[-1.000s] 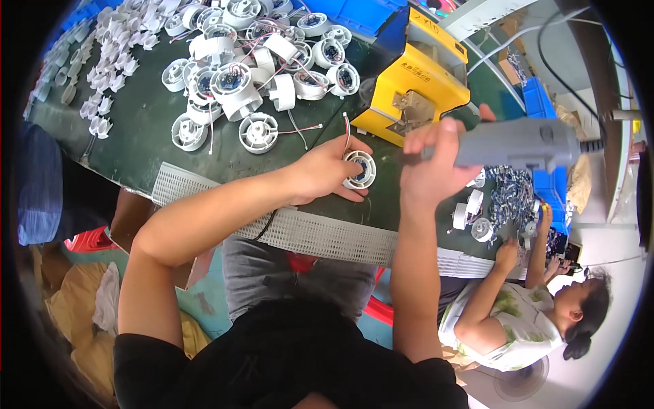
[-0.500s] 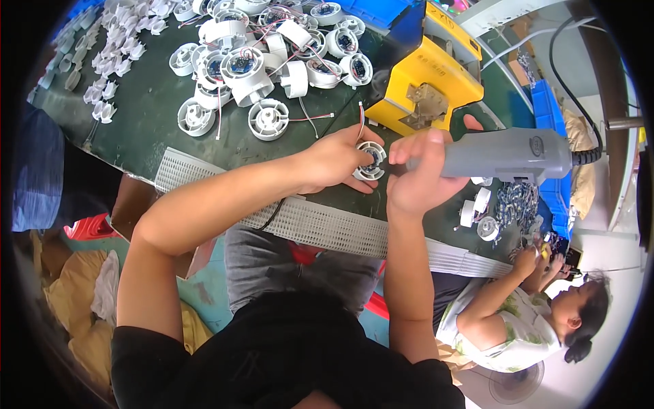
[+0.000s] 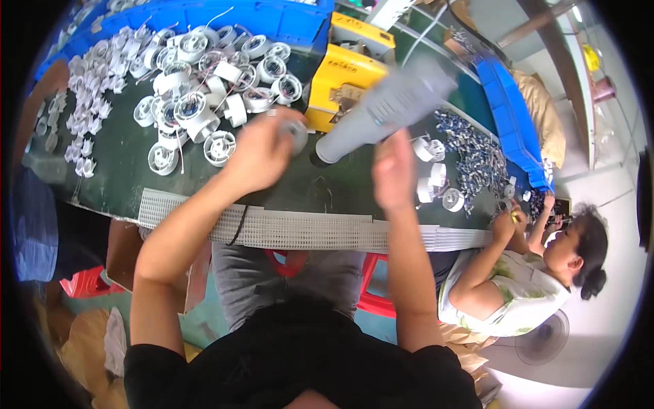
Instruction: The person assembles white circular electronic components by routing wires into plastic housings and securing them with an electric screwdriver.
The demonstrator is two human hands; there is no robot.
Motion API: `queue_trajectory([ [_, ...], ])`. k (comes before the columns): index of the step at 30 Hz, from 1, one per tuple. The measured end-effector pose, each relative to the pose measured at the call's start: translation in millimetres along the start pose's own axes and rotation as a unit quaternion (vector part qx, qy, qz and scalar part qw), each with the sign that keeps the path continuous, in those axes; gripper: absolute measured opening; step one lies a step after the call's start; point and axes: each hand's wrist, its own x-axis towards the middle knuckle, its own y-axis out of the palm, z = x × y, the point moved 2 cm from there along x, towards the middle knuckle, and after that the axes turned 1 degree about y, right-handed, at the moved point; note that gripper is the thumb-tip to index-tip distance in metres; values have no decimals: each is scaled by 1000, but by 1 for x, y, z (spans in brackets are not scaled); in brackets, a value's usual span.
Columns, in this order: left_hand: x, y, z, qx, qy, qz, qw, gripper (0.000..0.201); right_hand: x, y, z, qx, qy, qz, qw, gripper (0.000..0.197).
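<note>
My left hand (image 3: 259, 150) is closed around a small round white plastic housing (image 3: 295, 135), which is blurred by motion, just in front of the yellow box-shaped machine (image 3: 347, 78). A grey electric screwdriver (image 3: 371, 116) slants across the middle of the bench, its dark tip low and to the left, its back end smeared. Beside its underside is my right hand (image 3: 394, 174), with the fingers smeared; whether they still touch the tool I cannot tell. Left of the machine lies a heap of similar white round housings (image 3: 194, 109) with small circuit boards and thin wires.
White plastic pieces (image 3: 95, 88) spread over the far left, by a long blue bin (image 3: 266, 24). On the right are several white housings (image 3: 436, 174), a pile of wired parts (image 3: 477, 146) and another blue bin (image 3: 507, 116). A perforated white strip (image 3: 306, 230) lines the near edge. A co-worker (image 3: 504, 286) sits right.
My left hand has moved left and up with the housing. The screwdriver has swung from level to tilted and moved left, and my right hand's grip around it has loosened. The view has shifted.
</note>
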Motion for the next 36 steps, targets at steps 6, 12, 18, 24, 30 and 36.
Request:
queue_trajectory([
  [6,12,-44,-30,330,129,-279,893,72,-34,-118,-45,-681,210,15,701,29],
  [12,-19,33,-22,-235,-19,154,959,49,-50,-51,-11,-388,230,-83,888,19],
  [18,-20,54,-25,-492,-154,350,782,51,-88,22,32,-146,195,-138,960,20],
  [24,-19,44,-27,-522,-193,351,753,45,-38,-7,25,-243,98,-25,965,24],
  [30,-12,32,-22,-583,-202,335,712,42,-60,-2,5,-95,258,-17,961,17],
  [36,-10,36,-10,-608,-239,286,701,40,-69,17,11,-42,178,-39,982,7],
])
